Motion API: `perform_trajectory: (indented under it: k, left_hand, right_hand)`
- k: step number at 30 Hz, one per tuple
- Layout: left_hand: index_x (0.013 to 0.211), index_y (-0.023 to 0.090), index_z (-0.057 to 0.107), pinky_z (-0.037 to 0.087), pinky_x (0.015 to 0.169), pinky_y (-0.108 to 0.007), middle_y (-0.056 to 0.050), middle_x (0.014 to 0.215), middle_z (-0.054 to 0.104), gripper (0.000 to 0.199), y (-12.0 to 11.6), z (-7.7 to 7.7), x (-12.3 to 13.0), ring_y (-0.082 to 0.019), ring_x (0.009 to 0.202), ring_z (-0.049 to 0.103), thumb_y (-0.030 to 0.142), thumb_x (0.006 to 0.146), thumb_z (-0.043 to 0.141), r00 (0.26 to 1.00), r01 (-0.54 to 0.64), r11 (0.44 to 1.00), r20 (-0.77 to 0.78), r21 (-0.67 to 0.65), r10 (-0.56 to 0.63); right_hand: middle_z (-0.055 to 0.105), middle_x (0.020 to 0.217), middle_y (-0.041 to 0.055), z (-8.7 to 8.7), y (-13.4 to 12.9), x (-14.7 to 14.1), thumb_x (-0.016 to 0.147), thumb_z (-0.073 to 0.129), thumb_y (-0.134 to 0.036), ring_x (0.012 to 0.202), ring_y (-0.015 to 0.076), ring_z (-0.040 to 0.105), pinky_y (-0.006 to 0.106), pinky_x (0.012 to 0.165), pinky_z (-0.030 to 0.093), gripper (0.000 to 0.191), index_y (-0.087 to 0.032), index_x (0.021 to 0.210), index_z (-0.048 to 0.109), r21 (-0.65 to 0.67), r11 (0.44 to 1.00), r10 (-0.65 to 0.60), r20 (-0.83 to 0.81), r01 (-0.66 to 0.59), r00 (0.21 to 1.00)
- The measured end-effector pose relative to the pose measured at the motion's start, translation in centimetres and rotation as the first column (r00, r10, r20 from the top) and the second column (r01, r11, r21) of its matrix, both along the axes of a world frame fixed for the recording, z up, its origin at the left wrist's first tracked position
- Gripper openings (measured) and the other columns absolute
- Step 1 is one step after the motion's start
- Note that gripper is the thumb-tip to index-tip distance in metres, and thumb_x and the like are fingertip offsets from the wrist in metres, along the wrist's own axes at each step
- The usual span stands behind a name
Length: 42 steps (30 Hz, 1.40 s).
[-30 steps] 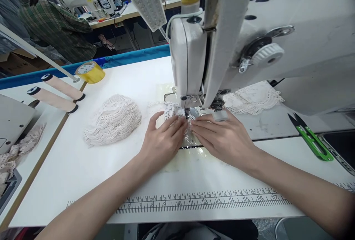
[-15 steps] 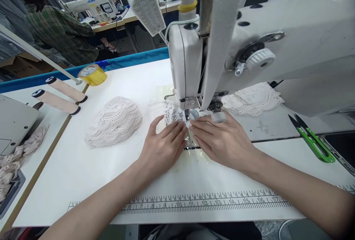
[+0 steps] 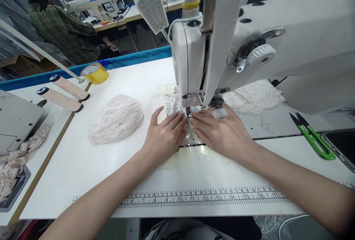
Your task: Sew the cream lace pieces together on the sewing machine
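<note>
Under the needle of a white sewing machine [image 3: 188, 53] lies a piece of white lace [image 3: 172, 104], partly covered by my fingers. My left hand [image 3: 166, 132] rests flat on its near left side, fingers stretched toward the presser foot [image 3: 188, 112] and thumb spread out. From the other side my right hand [image 3: 222, 132] lies with its fingers extended, the tips just right of the needle. Both sets of fingertips touch the lace close to the foot and nearly meet. More white lace [image 3: 255, 97] lies behind the right hand, under the machine arm.
A heap of lace [image 3: 118, 120] sits on the left of the table. Beyond it are yellow tape [image 3: 94, 73] and two thread cones [image 3: 59, 99]. Green thread snips [image 3: 313, 136] lie at right; a printed ruler [image 3: 205, 197] runs along the front edge. A person [image 3: 58, 29] sits at the back left.
The whole view has shifted slightly. Both hands stay beside the needle, having slid a little forward with the lace under the fingers.
</note>
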<state>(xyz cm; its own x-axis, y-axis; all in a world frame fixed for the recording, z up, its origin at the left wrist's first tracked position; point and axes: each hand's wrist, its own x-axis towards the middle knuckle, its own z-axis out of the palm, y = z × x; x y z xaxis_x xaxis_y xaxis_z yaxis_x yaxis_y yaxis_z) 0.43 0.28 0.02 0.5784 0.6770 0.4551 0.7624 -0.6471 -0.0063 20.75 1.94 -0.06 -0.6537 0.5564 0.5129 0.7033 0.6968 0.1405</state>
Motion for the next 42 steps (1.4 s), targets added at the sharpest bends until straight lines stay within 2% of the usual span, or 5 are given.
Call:
perform_trajectory:
  k: [23,28,31,35,42]
  left_hand:
    - [0.1,0.016,0.064,0.052,0.07,-0.031,-0.007,0.104,0.071,0.017,1.1,0.1,-2.4,-0.021,0.094,0.066,0.013,0.095,0.048,0.981,-0.192,0.98,-0.009,-0.048,0.192]
    - [0.086,0.017,0.059,0.047,0.071,-0.033,-0.003,0.082,0.068,0.016,-0.2,2.5,-2.7,-0.019,0.079,0.064,0.014,0.095,0.047,0.99,-0.125,0.976,-0.084,-0.176,0.111]
    - [0.084,0.018,0.055,0.038,0.057,-0.028,0.001,0.071,0.062,0.022,-1.5,4.7,-3.3,-0.015,0.061,0.056,0.021,0.099,0.039,0.997,-0.066,0.895,-0.059,-0.44,0.045]
    - [0.092,0.021,0.054,0.031,0.052,-0.025,0.002,0.069,0.056,0.027,-2.7,6.7,-5.0,-0.013,0.058,0.048,0.036,0.101,0.033,0.97,0.04,0.657,0.186,-0.753,0.154]
    - [0.083,0.019,0.061,0.042,0.067,-0.024,0.001,0.079,0.055,0.025,-5.1,6.3,-12.0,-0.012,0.074,0.052,0.044,0.087,0.063,0.729,0.317,0.48,0.534,-0.818,0.428]
  right_hand:
    - [0.07,0.069,0.0015,0.8,0.7,1.4,0.093,0.055,-0.024,0.066,0.017,0.064,0.038,0.087,0.049,0.018,-0.017,0.094,0.072,0.046,0.999,-0.002,-0.079,0.005,0.997]
    - [0.063,0.129,0.0127,1.1,-0.9,-0.1,0.093,0.056,-0.022,0.112,0.0215,0.062,0.036,0.09,0.053,0.043,-0.014,0.135,0.049,-0.151,0.953,0.222,-0.241,-0.262,0.945]
    - [0.057,0.135,0.0145,2.1,-2.1,-1.8,0.091,0.06,-0.026,0.126,0.0276,0.053,0.047,0.098,0.05,0.054,-0.015,0.141,0.041,-0.32,0.899,0.214,-0.273,-0.298,0.938]
    - [0.071,0.086,0.0019,4.4,-2.9,-3.9,0.094,0.055,-0.031,0.078,0.0189,0.068,0.032,0.064,0.057,0.024,-0.024,0.117,0.059,-0.612,0.72,-0.007,-0.476,-0.326,0.879]
    - [0.07,0.081,0.0024,7.1,-2.0,-8.0,0.088,0.063,-0.036,0.069,0.0156,0.065,0.026,0.058,0.051,0.015,-0.023,0.093,0.068,-0.667,0.525,-0.161,-0.687,-0.528,0.708]
